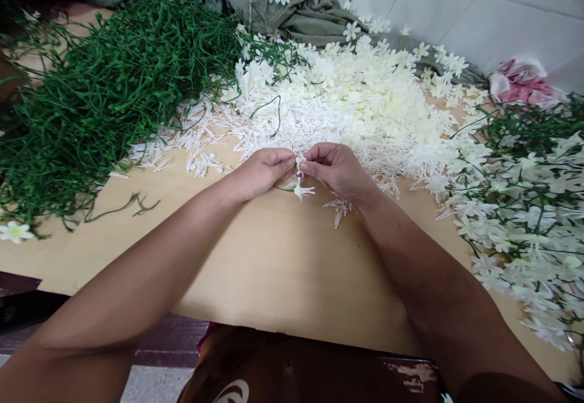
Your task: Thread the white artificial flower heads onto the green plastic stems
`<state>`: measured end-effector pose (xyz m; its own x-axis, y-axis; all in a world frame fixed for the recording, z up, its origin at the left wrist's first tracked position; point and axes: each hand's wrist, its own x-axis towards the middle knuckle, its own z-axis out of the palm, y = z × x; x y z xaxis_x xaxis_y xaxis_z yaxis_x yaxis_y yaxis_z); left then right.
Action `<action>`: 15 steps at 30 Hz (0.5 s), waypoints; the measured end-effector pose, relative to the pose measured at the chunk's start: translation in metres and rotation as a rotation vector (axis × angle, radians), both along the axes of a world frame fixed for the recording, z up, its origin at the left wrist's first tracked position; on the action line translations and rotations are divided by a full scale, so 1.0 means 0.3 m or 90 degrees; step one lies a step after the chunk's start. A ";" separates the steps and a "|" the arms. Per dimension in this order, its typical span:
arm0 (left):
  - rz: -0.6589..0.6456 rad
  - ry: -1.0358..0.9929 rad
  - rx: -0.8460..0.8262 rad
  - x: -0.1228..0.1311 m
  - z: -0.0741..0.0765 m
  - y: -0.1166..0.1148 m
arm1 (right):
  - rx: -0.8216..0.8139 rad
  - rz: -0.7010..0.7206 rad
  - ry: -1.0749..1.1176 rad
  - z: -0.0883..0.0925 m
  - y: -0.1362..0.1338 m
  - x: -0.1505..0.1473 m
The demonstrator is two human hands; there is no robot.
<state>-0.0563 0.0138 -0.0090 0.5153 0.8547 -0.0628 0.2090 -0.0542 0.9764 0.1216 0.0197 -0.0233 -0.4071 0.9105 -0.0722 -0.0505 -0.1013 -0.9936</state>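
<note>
My left hand [263, 171] and my right hand [335, 168] meet over the middle of a tan board [255, 257], fingers pinched together. Between them is a thin green stem with small white artificial flowers [301, 189]; one flower hangs just below the fingertips. Each hand pinches a part of this sprig. Right behind the hands lies a large heap of loose white flower pieces [347, 98].
A big pile of bare green stems [104, 86] fills the left side. Finished green sprigs with white flowers [524, 208] lie at the right. Grey-green cloth [296, 19] and a pink cloth [520, 83] lie by the white tiled wall. One loose stem [123, 205] rests on the board.
</note>
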 end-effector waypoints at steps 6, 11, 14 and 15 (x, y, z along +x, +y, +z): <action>0.021 0.043 -0.006 0.004 0.006 -0.008 | -0.002 -0.003 -0.053 0.015 -0.009 -0.007; 0.058 0.084 -0.009 0.010 0.014 -0.011 | 0.082 -0.055 -0.155 0.032 -0.031 -0.036; 0.064 0.089 -0.001 0.014 0.009 -0.009 | 0.124 -0.098 -0.183 0.024 -0.032 -0.050; 0.069 0.087 0.001 0.015 0.007 -0.009 | 0.132 -0.105 -0.181 0.022 -0.029 -0.050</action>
<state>-0.0518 0.0112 -0.0068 0.4073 0.9048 -0.1243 0.3445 -0.0262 0.9384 0.1066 0.0110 -0.0167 -0.2440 0.9693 0.0311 0.2315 0.0894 -0.9687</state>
